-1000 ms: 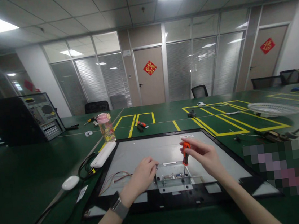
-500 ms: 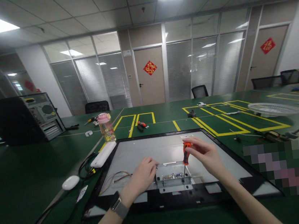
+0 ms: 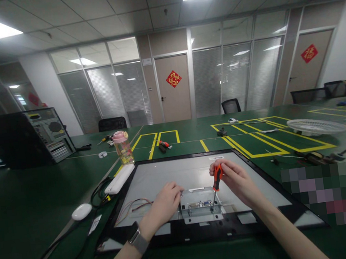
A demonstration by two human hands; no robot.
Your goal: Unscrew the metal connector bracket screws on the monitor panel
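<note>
A monitor with its back cover off lies face down before me, its black frame (image 3: 161,238) around a grey metal panel. My right hand (image 3: 234,178) is closed round an orange-handled screwdriver (image 3: 216,177), whose tip stands on the small metal board cover (image 3: 199,204) near the panel's front edge. My left hand (image 3: 166,201) rests curled against the left side of that cover, fingertips pressed on it. A watch sits on my left wrist. Thin coloured wires (image 3: 134,204) run across the panel left of my left hand.
On the green table: a white oblong adapter (image 3: 120,179), a white mouse (image 3: 81,211) with black cable, a pink-capped bottle (image 3: 122,147), an open computer case (image 3: 24,137) at far left, a white fan grille (image 3: 313,125) at right, small tools further back.
My right hand has shifted its fingers on the screwdriver handle, which now leans slightly to the right at the top. My left hand has stayed put.
</note>
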